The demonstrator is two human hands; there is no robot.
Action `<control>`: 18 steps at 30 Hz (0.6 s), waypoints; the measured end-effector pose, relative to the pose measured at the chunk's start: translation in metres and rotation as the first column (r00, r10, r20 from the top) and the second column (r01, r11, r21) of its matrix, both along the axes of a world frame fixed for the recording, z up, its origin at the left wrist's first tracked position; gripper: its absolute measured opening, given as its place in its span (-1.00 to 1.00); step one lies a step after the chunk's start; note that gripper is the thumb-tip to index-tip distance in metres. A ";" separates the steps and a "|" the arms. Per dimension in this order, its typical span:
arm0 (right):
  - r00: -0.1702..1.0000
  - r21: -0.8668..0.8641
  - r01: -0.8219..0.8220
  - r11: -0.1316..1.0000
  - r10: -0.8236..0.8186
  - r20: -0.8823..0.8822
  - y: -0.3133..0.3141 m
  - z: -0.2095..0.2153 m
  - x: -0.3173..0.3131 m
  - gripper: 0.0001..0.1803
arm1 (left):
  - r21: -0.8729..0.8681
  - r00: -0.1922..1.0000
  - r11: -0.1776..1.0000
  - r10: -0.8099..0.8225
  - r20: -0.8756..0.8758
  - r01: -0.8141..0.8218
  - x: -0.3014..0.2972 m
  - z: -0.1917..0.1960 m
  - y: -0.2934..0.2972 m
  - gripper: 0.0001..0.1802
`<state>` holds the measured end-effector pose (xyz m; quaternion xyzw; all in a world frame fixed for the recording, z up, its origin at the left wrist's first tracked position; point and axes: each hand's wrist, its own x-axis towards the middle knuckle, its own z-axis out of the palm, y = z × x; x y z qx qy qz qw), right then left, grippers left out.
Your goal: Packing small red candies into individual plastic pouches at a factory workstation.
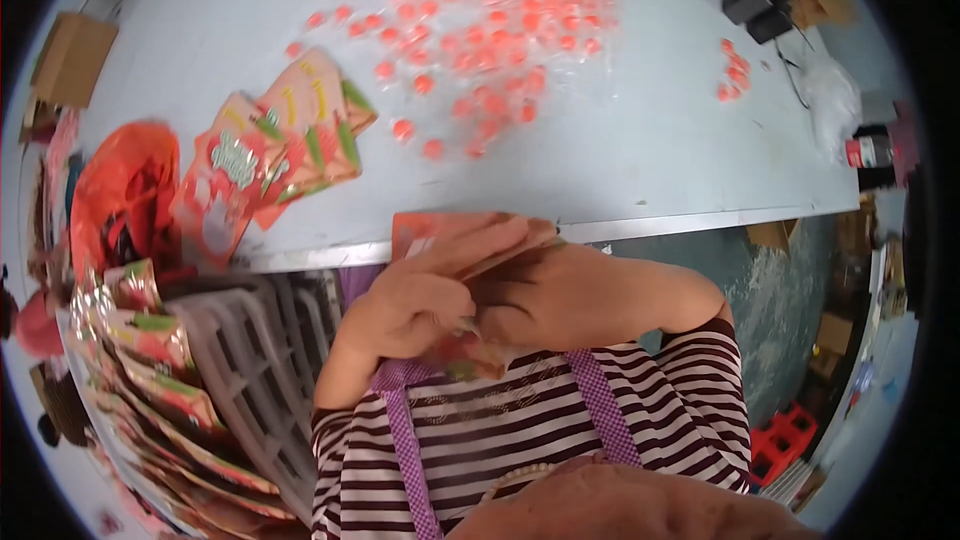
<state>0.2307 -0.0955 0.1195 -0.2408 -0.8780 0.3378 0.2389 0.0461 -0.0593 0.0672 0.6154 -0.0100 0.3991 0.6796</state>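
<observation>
Two hands: you are holding one red pouch [455,230] close to your chest.
Left hand [415,300]: your fingers are curling shut on it.
Right hand [560,295]: your fingers are pinching it too.

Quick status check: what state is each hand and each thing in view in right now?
Left hand: closed on the pouch.
Right hand: also gripping the pouch.
Pouch: held by both hands at the table edge.
Loose pouches: lying flat, overlapping, on the table.
Orange candies: scattered, in clear wrap.
Grey crate: standing beside the table, pouches piled alongside.
</observation>
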 end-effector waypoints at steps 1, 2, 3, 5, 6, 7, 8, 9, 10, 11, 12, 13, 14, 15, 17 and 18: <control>0.999 0.177 -0.010 0.984 0.001 0.054 0.000 0.003 0.004 -0.87 | -0.023 0.999 1.000 -0.001 -0.036 0.000 -0.004 -0.001 -0.001 -0.73; 0.995 0.349 -0.028 0.937 -0.008 0.102 0.001 0.006 0.008 -0.83 | -0.036 0.998 0.999 0.029 -0.047 -0.031 -0.010 0.000 -0.002 -0.73; 0.989 0.445 0.085 0.891 -0.023 -0.143 0.006 0.009 0.011 -0.74 | -0.205 0.999 0.978 0.011 -0.042 -0.020 -0.018 0.001 -0.002 -0.82; 0.928 0.341 0.294 0.893 -0.182 -0.325 0.008 0.003 0.020 -0.65 | -0.206 0.996 0.978 0.050 0.079 -0.033 -0.023 0.012 0.006 -0.85; 0.809 0.206 0.490 0.847 -0.353 -0.470 0.012 0.000 0.022 -0.56 | -0.207 0.995 0.977 0.063 0.074 -0.046 -0.026 0.009 0.006 -0.85; 0.811 0.204 0.481 0.853 -0.344 -0.474 0.017 -0.003 0.016 -0.56 | -0.235 0.986 0.969 0.104 0.134 -0.070 -0.029 0.004 0.006 -0.85; 0.743 -0.076 0.516 0.853 -0.490 -0.455 0.023 -0.008 0.006 -0.55 | -0.263 0.970 0.960 0.144 0.193 -0.090 -0.032 -0.002 0.006 -0.85; 0.679 -0.347 0.521 0.780 -0.625 -0.385 0.028 -0.012 0.000 -0.55 | -0.235 0.954 0.965 0.173 0.245 -0.115 -0.030 -0.007 0.006 -0.84; 0.685 -0.345 0.514 0.785 -0.618 -0.386 0.032 -0.019 -0.002 -0.55 | -0.234 0.952 0.964 0.183 0.246 -0.125 -0.029 -0.009 0.008 -0.84; 0.771 -0.391 0.328 0.860 -0.483 -0.416 0.036 -0.028 -0.004 -0.57 | -0.175 0.945 0.973 0.192 0.265 -0.148 -0.028 -0.011 0.012 -0.79; 0.824 -0.424 0.128 0.896 -0.334 -0.458 0.038 -0.033 -0.005 -0.60 | -0.113 0.939 0.978 0.198 0.281 -0.172 -0.027 -0.011 0.011 -0.74; 0.816 -0.363 0.080 0.928 -0.270 -0.511 0.041 -0.035 -0.006 -0.69 | -0.109 0.938 0.977 0.206 0.279 -0.182 -0.029 -0.009 0.009 -0.74; 0.817 -0.359 0.070 0.931 -0.260 -0.515 0.038 -0.033 -0.005 -0.69 | -0.192 0.933 0.958 0.259 0.249 -0.215 -0.030 -0.005 0.007 -0.63; 0.783 -0.423 0.119 0.898 -0.347 -0.516 0.039 -0.032 -0.006 -0.75 | -0.274 0.925 0.929 0.312 0.215 -0.250 -0.034 -0.002 0.009 -0.51; 0.747 -0.482 0.153 0.863 -0.420 -0.515 0.040 -0.032 -0.008 -0.77 | -0.340 0.916 0.876 0.392 0.091 -0.341 -0.052 0.005 0.004 -0.38; 0.686 -0.531 0.187 0.826 -0.497 -0.531 0.040 -0.031 -0.009 -0.77 | -0.399 0.896 0.816 0.442 -0.034 -0.418 -0.059 0.008 -0.001 -0.24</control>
